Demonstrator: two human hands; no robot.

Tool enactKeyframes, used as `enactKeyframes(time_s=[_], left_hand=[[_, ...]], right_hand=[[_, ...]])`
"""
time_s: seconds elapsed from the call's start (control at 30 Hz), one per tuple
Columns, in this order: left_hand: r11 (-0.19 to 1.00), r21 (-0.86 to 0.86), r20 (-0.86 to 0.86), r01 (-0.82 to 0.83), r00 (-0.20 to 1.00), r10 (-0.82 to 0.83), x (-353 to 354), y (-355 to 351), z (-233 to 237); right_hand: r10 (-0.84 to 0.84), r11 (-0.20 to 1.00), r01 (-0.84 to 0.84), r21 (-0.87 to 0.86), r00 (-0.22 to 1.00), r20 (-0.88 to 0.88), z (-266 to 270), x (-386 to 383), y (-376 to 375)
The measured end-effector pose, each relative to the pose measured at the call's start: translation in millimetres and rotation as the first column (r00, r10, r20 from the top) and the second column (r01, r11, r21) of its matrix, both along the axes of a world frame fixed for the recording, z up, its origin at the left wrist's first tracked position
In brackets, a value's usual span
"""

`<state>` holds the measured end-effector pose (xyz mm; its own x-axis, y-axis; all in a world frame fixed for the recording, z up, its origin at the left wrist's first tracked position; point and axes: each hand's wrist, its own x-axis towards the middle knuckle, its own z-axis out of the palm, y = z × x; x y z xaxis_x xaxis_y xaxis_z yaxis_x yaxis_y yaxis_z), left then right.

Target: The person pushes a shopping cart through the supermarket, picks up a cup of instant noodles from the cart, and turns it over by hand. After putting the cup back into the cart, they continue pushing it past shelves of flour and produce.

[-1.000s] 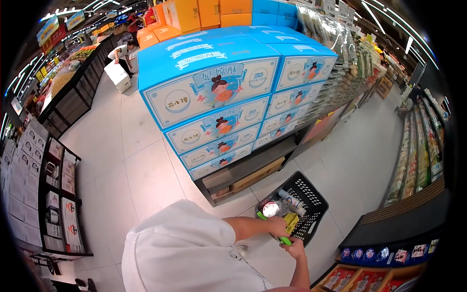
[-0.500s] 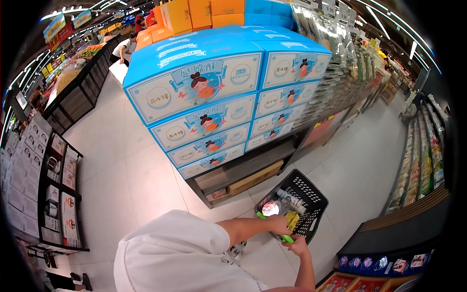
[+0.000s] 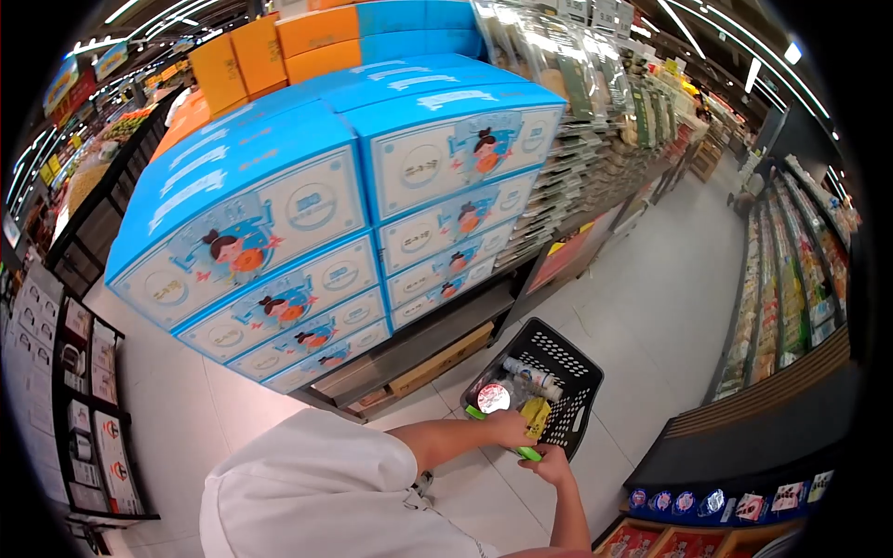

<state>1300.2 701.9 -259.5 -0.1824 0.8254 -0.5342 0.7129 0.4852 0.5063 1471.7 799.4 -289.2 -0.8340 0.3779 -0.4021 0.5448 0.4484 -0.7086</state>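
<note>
A black perforated shopping basket (image 3: 581,367) hangs low in front of me, with its green handle (image 3: 528,454) toward my body. Inside it lie a clear bottle with a white label (image 3: 532,374), a round red-and-white lid (image 3: 494,398) and a yellow packet (image 3: 536,415). My left hand (image 3: 509,430) is closed round the handle, beside the yellow packet. Just nearer to me, my right hand (image 3: 553,464) grips the handle's green end.
Stacked blue-and-white boxes (image 3: 270,232) stand on a low dark display at the left and centre. Bagged goods (image 3: 595,102) adjoin them. Packaged food fills a shelf (image 3: 791,279) at the right. Boxed goods (image 3: 93,409) stand at the far left.
The stacked boxes appear larger, nearer and farther left in view. The basket and both hands have shifted slightly left in the picture, with both hands still on the handle.
</note>
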Motion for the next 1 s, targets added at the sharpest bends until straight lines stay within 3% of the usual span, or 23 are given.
enactKeyframes(time_s=[0.13,0.27,0.43,0.53,0.57,0.77,1.0], left_hand=[[1.0,-0.007,0.005,0.03,1.0,-0.03,-20.1,30.3,-0.7],[0.996,0.006,-0.028,0.083,0.996,-0.083,-41.1,65.4,-6.6],[0.988,-0.022,-0.006,0.151,0.988,-0.152,-67.0,104.0,-8.8],[0.984,0.081,-0.049,0.157,0.987,-0.153,-78.8,125.3,-22.3],[0.985,0.015,-0.006,0.174,0.985,-0.174,-83.9,134.0,-25.1],[0.977,0.032,-0.016,0.209,0.978,-0.209,-107.9,173.9,-24.8],[0.962,0.055,-0.035,0.267,0.963,-0.266,-133.4,223.6,-28.8]], right_hand=[[-0.021,0.999,0.024,-0.042,0.997,0.078,9.1,-20.7,27.5],[-0.003,0.998,0.0,0.068,0.999,0.041,7.2,-38.4,55.7],[-0.055,0.998,0.056,-0.014,0.998,0.04,7.2,-59.4,89.2],[-0.105,0.994,0.107,-0.032,0.993,0.057,6.6,-72.0,106.5],[-0.104,0.994,0.106,-0.022,0.992,0.073,6.5,-75.9,112.2],[-0.144,0.988,0.14,0.065,0.987,0.068,13.5,-97.5,142.4],[-0.219,0.976,0.219,0.004,0.975,0.047,-3.7,-117.1,183.3]])
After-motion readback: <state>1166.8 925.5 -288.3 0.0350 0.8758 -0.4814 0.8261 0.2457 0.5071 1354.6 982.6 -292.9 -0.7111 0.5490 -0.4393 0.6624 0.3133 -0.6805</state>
